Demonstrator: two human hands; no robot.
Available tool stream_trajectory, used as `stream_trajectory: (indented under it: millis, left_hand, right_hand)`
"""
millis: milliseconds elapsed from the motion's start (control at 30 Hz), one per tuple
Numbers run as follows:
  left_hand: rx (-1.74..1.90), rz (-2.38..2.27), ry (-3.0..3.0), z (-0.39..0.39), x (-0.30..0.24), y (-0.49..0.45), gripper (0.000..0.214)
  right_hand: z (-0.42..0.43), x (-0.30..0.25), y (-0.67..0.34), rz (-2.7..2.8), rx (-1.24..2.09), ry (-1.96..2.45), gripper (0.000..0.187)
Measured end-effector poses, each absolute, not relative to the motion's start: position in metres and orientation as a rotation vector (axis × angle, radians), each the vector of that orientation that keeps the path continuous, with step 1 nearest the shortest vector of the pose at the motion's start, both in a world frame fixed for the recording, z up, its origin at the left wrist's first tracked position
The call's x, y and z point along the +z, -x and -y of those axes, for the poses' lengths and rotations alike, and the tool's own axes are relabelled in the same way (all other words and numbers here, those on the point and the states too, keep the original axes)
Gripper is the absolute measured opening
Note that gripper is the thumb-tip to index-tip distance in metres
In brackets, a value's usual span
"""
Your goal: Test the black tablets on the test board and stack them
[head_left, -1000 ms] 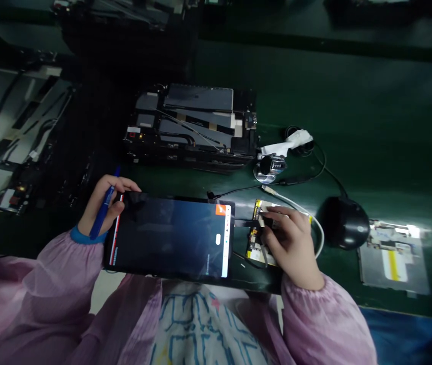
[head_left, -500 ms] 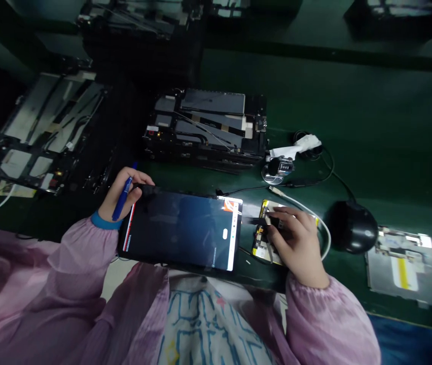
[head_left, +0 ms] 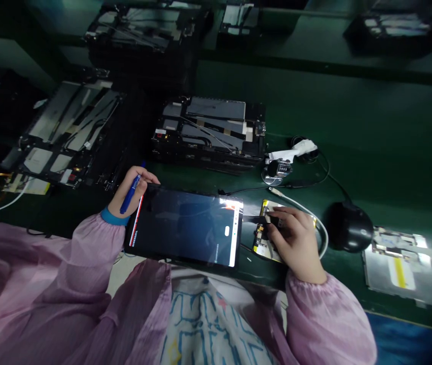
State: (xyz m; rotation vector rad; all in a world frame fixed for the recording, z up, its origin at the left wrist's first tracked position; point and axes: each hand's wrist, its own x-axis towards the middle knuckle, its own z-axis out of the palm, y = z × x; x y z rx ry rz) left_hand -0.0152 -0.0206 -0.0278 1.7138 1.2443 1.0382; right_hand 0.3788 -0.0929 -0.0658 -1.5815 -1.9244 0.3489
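Observation:
A blue pen (head_left: 130, 194) is tucked in the fingers of my left hand (head_left: 137, 183), which rests at the upper left corner of a tablet screen (head_left: 185, 223). The screen lies face up and is lit, with a dark picture and a white strip at its right end. From that end a short black flat cable (head_left: 253, 219) reaches a battery and circuit board assembly (head_left: 260, 246) with yellow edges. Over this assembly, my right hand (head_left: 299, 246) has its thumb and fingers closed at the cable's end, and it hides much of the board.
Behind the screen stands a stack of tablet parts (head_left: 208, 132), with another stack (head_left: 67, 126) to the left. A small counter (head_left: 280, 169), a white cable (head_left: 307, 207) and a black mouse-shaped device (head_left: 350, 226) lie to the right. Beyond is another board assembly (head_left: 402, 268).
The view has shifted a little, so the left-hand stacks sit further right in it. My hands keep nearly the same places on the screen and at the cable.

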Motion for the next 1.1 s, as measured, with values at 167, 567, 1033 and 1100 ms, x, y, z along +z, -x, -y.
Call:
stream_trajectory:
  millis: [167,567,1033,1100]
  left_hand:
    - [1.033,-1.275,-1.671,0.021,-0.029,0.015,0.038]
    - [1.044,-1.300,-1.625,0.019,-0.032,0.016,0.047]
    - [1.046,-1.282,-1.602,0.017,-0.041,0.021,0.043]
    - [1.050,-1.292,-1.624,0.017,-0.043,0.021,0.046]
  right_hand:
    - [0.093,-0.065,-0.378,1.926,0.343,1.580,0.015]
    - [0.094,-0.063,-0.378,1.948,0.394,1.553,0.015]
    - [0.117,-0.032,-0.354,1.831,0.427,1.468,0.045]
    - [0.126,-0.022,-0.340,1.928,0.455,1.456,0.057]
